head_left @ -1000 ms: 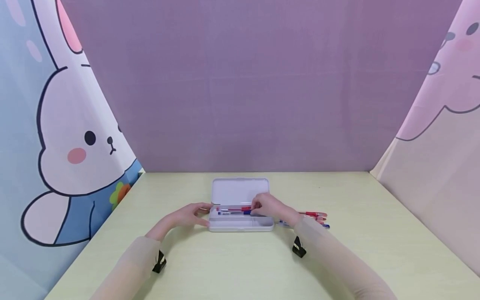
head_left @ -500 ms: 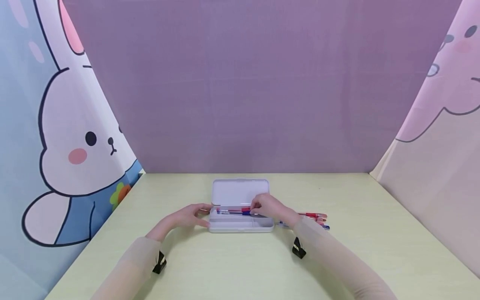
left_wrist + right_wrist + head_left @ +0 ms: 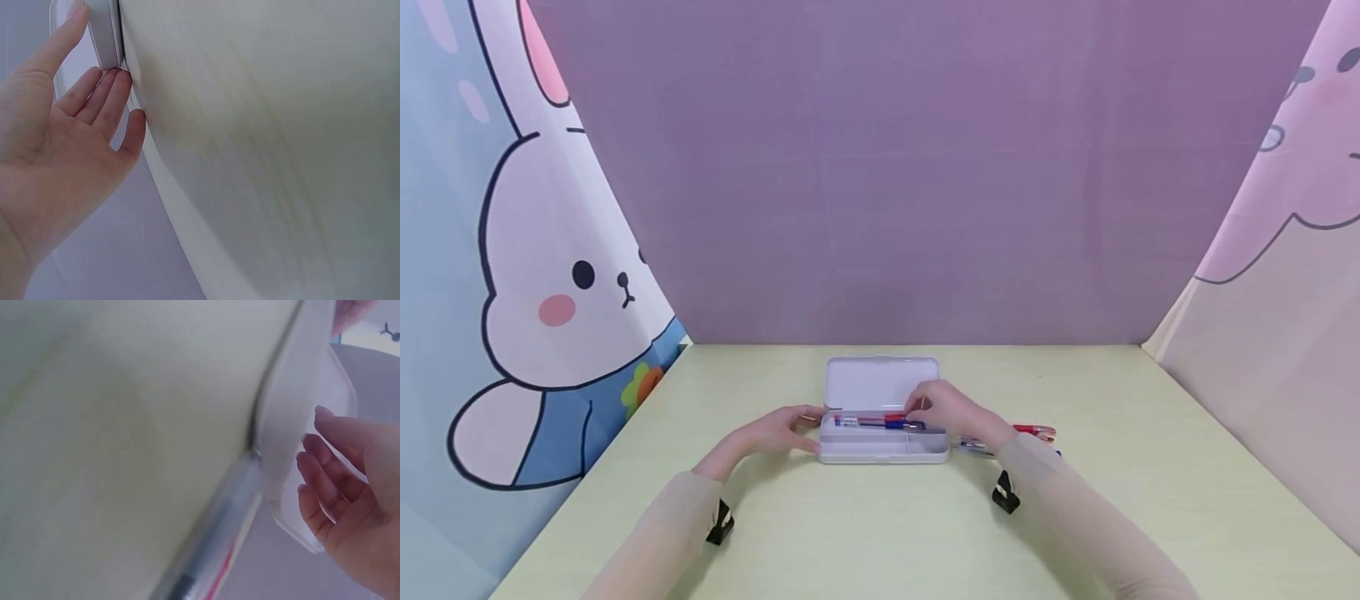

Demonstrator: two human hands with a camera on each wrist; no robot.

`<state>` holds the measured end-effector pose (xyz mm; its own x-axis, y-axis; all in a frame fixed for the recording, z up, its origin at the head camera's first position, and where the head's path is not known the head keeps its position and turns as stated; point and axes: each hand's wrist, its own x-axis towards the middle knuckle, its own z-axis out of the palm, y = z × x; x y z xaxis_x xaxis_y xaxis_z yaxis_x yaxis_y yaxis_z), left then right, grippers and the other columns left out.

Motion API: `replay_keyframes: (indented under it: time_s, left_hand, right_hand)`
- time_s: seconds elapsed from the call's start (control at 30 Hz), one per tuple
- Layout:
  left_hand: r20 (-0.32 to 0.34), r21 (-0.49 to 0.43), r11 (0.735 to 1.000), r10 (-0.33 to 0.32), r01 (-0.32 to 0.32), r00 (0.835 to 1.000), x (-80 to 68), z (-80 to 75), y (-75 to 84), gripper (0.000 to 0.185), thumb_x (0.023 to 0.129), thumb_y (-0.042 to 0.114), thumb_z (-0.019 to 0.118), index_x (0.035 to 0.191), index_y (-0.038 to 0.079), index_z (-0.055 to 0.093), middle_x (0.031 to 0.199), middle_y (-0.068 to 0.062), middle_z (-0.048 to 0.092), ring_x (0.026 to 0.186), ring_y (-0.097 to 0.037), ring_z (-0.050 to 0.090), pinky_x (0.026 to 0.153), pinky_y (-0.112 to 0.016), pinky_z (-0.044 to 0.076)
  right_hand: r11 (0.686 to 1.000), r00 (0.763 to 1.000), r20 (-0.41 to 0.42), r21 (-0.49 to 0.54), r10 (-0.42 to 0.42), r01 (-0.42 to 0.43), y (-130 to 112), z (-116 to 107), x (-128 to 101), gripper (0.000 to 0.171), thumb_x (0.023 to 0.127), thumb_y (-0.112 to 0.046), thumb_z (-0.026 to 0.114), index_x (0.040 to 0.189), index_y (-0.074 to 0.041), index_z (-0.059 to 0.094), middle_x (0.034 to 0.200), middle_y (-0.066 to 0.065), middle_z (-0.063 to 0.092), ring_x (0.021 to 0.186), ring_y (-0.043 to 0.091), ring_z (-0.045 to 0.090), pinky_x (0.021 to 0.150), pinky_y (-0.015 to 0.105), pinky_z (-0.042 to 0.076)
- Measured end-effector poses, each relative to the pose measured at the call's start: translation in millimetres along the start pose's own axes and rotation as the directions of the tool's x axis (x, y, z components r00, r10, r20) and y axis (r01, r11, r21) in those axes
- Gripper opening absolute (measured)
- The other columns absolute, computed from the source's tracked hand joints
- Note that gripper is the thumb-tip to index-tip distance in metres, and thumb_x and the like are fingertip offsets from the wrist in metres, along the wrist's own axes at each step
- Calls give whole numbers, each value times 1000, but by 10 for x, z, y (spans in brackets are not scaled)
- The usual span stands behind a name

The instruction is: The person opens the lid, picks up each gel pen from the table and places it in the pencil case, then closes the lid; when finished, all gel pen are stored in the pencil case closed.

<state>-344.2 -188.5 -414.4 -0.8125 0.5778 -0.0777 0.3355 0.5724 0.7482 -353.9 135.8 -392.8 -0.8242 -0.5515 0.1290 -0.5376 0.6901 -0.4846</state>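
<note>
A white pencil case (image 3: 863, 457) lies on the table with its lid (image 3: 868, 383) raised at the back. In its rear compartment are a blue-capped pen (image 3: 895, 425) and a red-capped pen (image 3: 892, 417), side by side. My left hand (image 3: 775, 431) holds the case's left end, thumb at the front corner and fingers at the back. Over the right part of the rear compartment, my right hand (image 3: 946, 406) has loosely bent fingers. In the right wrist view, nothing shows between those fingertips (image 3: 307, 459).
Several red and blue pens (image 3: 1033, 431) lie on the table right of the case, partly behind my right forearm. A blurred clear pen barrel (image 3: 215, 531) appears near the case in the right wrist view. A purple backdrop (image 3: 887, 183) rises behind the table (image 3: 865, 533).
My right hand has let go of the blue-capped pen, which now lies in the rear compartment, and has shifted slightly right. The left hand stays in place.
</note>
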Motion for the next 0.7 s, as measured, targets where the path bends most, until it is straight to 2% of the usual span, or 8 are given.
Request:
replay_keyframes:
  time_s: [0.2,0.47,0.7]
  left_hand:
    - [0,-24,1000,-5,5,1000,7,-4,5,68,82,23,73,138,0,42,140,-20,45,127,-38,45,107,-51,36]
    - [10,-31,999,21,-21,1000,-7,-10,1,68,82,21,73,138,-1,42,140,-22,45,126,-39,45,106,-51,37]
    - [9,-10,1000,9,-9,1000,-10,-18,-17,67,83,24,72,138,1,42,140,-20,45,127,-38,45,107,-53,35]
  right_hand:
    - [1000,1000,-27,27,-8,9,35,-215,-101,14,88,-14,65,98,-7,72,94,2,68,84,13,60,78,30,54]
    - [999,995,-89,11,-35,36,216,-414,-306,19,89,-15,64,101,-3,71,96,6,70,86,15,61,75,28,54]
    - [1000,990,-144,-13,3,-5,391,-556,-508,15,88,-17,65,98,-8,72,93,2,70,82,12,61,72,26,53]
